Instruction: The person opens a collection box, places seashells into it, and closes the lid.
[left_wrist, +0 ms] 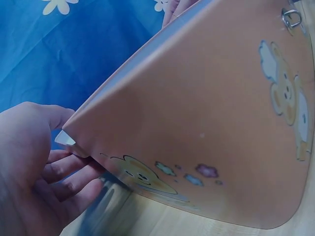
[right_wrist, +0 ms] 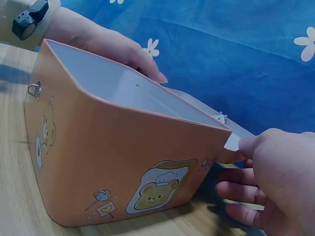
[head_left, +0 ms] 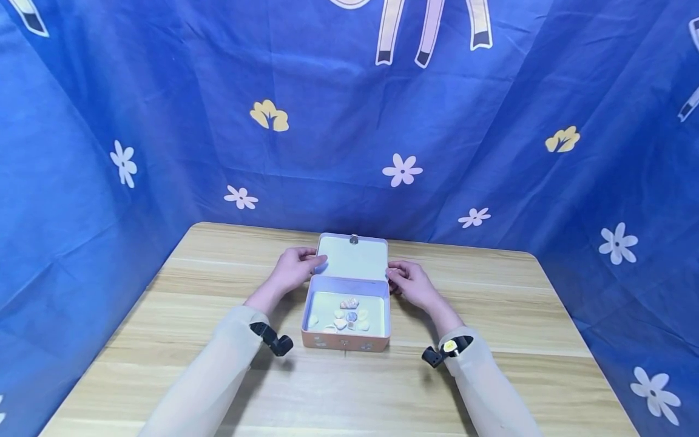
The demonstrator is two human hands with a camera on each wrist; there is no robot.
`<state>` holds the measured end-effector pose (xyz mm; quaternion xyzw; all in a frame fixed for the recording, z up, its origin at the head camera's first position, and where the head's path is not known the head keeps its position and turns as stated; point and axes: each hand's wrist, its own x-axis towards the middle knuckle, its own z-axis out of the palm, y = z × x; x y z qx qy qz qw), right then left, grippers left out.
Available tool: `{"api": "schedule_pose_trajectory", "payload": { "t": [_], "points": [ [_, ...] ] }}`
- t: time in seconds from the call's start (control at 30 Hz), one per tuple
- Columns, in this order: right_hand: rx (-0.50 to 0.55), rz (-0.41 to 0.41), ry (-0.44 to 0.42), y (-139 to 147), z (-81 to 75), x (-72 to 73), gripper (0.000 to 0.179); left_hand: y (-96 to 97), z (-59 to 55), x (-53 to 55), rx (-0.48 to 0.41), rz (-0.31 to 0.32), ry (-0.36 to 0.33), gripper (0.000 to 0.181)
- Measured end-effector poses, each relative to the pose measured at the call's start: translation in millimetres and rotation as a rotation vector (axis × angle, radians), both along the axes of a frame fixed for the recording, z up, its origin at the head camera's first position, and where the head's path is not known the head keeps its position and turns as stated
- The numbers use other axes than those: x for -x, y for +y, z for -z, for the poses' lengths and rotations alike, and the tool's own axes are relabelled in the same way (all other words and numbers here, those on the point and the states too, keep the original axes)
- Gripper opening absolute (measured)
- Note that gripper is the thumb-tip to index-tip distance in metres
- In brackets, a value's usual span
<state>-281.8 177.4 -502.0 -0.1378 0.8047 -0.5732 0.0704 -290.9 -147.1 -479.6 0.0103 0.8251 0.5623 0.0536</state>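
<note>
A hinged orange tin box (head_left: 345, 342) with bear pictures sits on the table, its lid (head_left: 352, 260) swung back and pale inside. At the lid's left edge my left hand (head_left: 293, 267) pinches it, thumb over the inner face and fingers beneath. My right hand (head_left: 414, 284) holds the right edge near the hinge, thumb on top, curled fingers (right_wrist: 241, 191) below. Inside the box lie several small pale pieces like shells, a striped shell-like piece (head_left: 349, 303) and a round bluish piece (head_left: 352, 316). A metal latch (head_left: 354, 240) is on the lid's far edge.
The wooden table (head_left: 491, 340) extends to both sides and in front of the box. Behind it and at both sides hangs a blue curtain (head_left: 338, 152) with flowers. Black wrist cameras (head_left: 273, 340) sit on both sleeves.
</note>
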Motion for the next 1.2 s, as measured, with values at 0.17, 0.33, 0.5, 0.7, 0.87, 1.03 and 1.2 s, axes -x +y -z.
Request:
{"api": "schedule_pose_trajectory", "payload": {
  "t": [0.17,0.33,0.5,0.7,0.87,1.03,1.2],
  "points": [
    [0.006,-0.004,-0.004,-1.9,-2.0,-0.1,0.039,-0.3,-2.6,-0.1,0.008,0.003,0.011,0.058],
    [0.024,0.005,0.004,-3.3,-4.6,0.2,0.037,1.2,-5.9,-0.2,0.017,0.005,0.029,0.057],
    [0.036,0.013,0.019,-4.5,-8.0,-0.2,0.037,2.1,-8.6,-1.1,0.021,0.005,0.046,0.055],
    [0.043,0.031,0.023,-6.9,-10.2,-0.8,0.035,0.4,-11.6,-2.5,0.002,0.007,0.046,0.059],
    [0.044,0.039,0.024,-7.2,-10.7,-0.9,0.035,-0.8,-13.7,-3.6,0.006,0.012,0.048,0.060],
    [0.059,0.035,0.031,-6.3,-9.7,0.0,0.036,-2.0,-14.5,-3.4,0.022,0.013,0.062,0.058],
    [0.053,0.048,0.054,-5.6,-11.3,1.2,0.032,-2.2,-18.5,-3.8,0.050,0.016,0.088,0.059]
  ]
}}
